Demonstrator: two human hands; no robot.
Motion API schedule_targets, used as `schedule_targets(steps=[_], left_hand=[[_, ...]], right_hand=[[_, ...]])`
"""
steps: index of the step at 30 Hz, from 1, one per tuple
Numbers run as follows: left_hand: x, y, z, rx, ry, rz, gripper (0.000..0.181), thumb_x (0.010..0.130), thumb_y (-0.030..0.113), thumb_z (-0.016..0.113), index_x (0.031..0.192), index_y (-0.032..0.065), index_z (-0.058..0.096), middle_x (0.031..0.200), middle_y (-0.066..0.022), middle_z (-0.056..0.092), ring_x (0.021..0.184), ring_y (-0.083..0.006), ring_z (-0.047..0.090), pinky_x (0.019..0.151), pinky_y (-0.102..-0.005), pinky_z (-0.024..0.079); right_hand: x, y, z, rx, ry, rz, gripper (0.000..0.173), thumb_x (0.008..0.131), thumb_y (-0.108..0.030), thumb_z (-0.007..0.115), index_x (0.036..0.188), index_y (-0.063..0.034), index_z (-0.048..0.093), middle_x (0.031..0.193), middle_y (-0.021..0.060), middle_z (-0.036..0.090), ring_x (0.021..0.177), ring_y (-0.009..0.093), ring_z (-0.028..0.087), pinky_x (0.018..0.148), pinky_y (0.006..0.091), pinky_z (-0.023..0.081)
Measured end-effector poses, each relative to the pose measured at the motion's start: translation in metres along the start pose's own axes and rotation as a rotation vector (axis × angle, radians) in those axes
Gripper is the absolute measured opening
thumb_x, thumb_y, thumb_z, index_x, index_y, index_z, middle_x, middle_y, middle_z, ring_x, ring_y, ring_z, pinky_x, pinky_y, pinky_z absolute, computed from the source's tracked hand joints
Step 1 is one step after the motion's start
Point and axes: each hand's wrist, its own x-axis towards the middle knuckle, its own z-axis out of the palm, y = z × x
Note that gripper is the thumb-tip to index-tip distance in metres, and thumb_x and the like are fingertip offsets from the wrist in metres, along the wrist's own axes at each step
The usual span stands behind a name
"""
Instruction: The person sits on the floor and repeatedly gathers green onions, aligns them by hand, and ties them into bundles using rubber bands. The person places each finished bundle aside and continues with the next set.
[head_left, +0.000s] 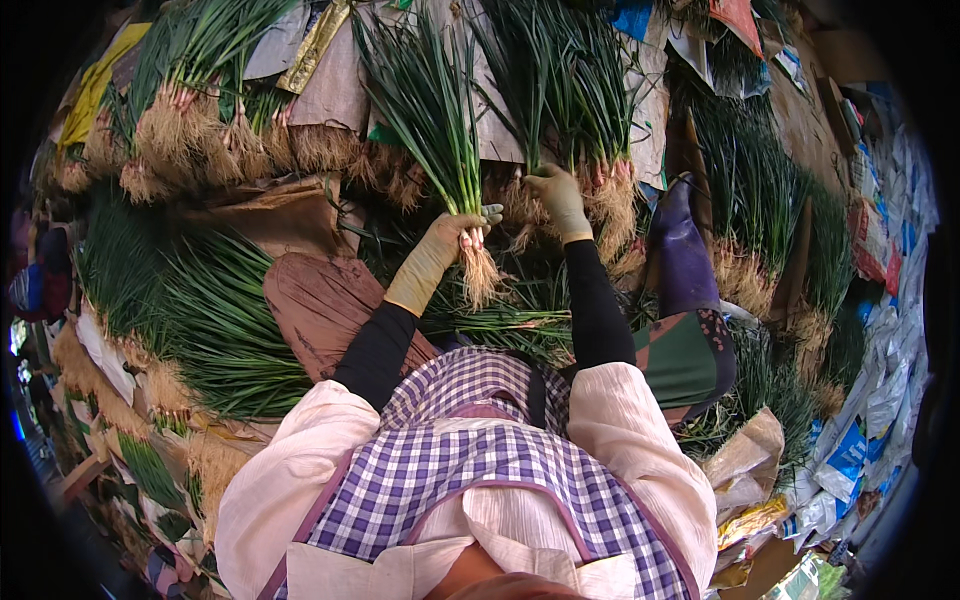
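My left hand (459, 229), in a yellowish glove, is closed around a bunch of spring onions (461, 161). Its green leaves fan upward, while pinkish-white bulbs and pale roots (478, 274) hang below the fist. To the right, my gloved right hand (559, 196) pinches the lower part of some green stalks (534, 127) at the edge of the pile in front of me. Their bulb ends are partly hidden by the fingers. Just beside that hand stand more spring onions (600, 97) with pink bulbs and tangled roots.
Cut-open sacks (330, 90) lie among bunches with hanging roots (176, 124). A heap of green leaves (225, 330) is at my left knee, and loose stalks (510, 324) lie between my legs. My purple boot (682, 240) is at right, near crumpled plastic bags (885, 375).
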Motion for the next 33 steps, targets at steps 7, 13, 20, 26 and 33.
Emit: schedule_targets(steps=[7,13,20,26,33], left_hand=[[-0.005,-0.022,-0.005,0.347,0.137,0.051,0.014,0.076,0.009,0.065,0.071,-0.0047,0.064,0.057,-0.0138,0.060,0.038,-0.0214,0.053,0.043,-0.0315,0.047],[-0.011,0.001,-0.008,0.022,-0.475,0.025,0.036,0.077,0.003,0.059,0.112,-0.0042,0.051,0.087,-0.0093,0.056,0.080,-0.0184,0.055,0.069,-0.0291,0.049],[-0.001,0.009,-0.015,-0.156,-0.391,0.104,0.046,0.080,0.002,0.059,0.123,-0.0003,0.045,0.112,-0.0175,0.057,0.083,-0.0230,0.063,0.072,-0.0386,0.055],[-0.001,0.007,-0.024,0.264,-0.028,0.002,0.025,0.075,0.001,0.062,0.099,-0.0057,0.059,0.078,-0.0167,0.064,0.060,-0.0239,0.063,0.060,-0.0309,0.053],[-0.009,-0.007,-0.009,0.179,-0.054,0.110,0.010,0.076,0.005,0.063,0.082,-0.0036,0.065,0.063,-0.0117,0.063,0.053,-0.0198,0.060,0.054,-0.0300,0.053]], right_hand=[[-0.038,0.001,0.053,0.001,0.047,-0.643,0.014,0.084,-0.012,0.052,0.089,-0.0023,0.062,0.078,0.0062,0.061,0.068,0.016,0.059,0.064,0.0264,0.048],[-0.018,0.008,0.050,-0.019,0.129,-0.505,0.015,0.082,-0.017,0.056,0.086,-0.0032,0.057,0.073,0.0078,0.058,0.063,0.023,0.057,0.057,0.0319,0.048],[0.063,-0.015,0.034,-0.813,0.270,-0.055,0.029,0.080,-0.032,0.060,0.092,-0.0059,0.058,0.086,0.0162,0.064,0.079,0.030,0.064,0.064,0.0411,0.051],[0.033,-0.003,0.046,-0.429,0.077,-0.328,0.036,0.080,-0.036,0.059,0.096,-0.0048,0.064,0.088,0.0155,0.065,0.086,0.033,0.062,0.074,0.0395,0.049],[-0.025,0.002,0.061,1.063,-0.557,0.202,0.015,0.090,-0.016,0.049,0.089,-0.0041,0.058,0.077,0.0082,0.059,0.063,0.016,0.052,0.062,0.0298,0.045]])
